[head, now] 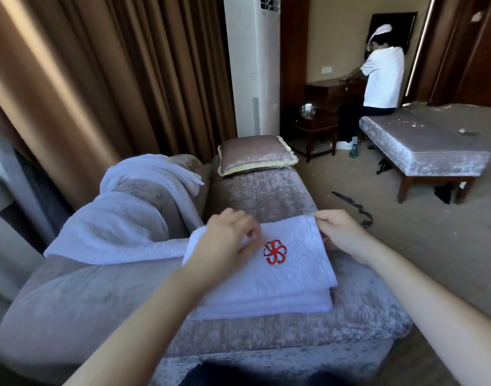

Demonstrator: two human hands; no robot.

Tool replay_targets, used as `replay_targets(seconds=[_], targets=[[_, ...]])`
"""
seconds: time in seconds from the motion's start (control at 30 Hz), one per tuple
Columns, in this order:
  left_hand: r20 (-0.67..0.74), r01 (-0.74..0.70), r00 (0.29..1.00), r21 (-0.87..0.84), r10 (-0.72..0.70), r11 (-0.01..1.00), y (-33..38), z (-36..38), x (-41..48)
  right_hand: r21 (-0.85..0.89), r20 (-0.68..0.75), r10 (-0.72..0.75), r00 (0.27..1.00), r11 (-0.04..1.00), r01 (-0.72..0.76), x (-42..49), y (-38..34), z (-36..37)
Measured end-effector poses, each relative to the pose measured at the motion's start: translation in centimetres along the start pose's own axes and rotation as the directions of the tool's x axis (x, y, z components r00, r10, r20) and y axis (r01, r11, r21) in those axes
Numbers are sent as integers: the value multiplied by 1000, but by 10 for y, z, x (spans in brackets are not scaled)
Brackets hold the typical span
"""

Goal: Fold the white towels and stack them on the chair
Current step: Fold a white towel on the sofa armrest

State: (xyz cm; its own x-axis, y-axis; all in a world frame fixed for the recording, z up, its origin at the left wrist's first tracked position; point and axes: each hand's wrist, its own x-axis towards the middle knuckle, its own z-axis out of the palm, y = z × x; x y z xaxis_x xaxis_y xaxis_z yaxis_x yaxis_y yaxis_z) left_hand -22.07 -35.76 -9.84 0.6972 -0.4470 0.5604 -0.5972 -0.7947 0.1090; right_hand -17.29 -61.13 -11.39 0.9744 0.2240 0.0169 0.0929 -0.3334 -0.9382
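A loose white towel [122, 218] drapes the left arm of the chair [85, 296]. Our left hand [227, 238] lies curled on the folded towel [283, 280] on the seat; whether it pinches we cannot tell. Our right hand [340, 235] pinches its far right corner.

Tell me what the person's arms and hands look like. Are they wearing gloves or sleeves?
No gloves: the left hand and right hand are bare, with no ring, watch or bracelet showing. Both forearms are bare too, and no sleeve comes into view.
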Motion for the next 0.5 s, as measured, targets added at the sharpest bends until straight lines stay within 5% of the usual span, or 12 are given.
replay_targets(seconds=[0.17,0.5], targets=[[162,-331,940,226,299,916,65,33,-16,40,51,-14,999,999,12,-3,2,0],[16,-380,923,192,384,905,78,29,-20,-140,-120,-229,966,967,212,7,10,-3]])
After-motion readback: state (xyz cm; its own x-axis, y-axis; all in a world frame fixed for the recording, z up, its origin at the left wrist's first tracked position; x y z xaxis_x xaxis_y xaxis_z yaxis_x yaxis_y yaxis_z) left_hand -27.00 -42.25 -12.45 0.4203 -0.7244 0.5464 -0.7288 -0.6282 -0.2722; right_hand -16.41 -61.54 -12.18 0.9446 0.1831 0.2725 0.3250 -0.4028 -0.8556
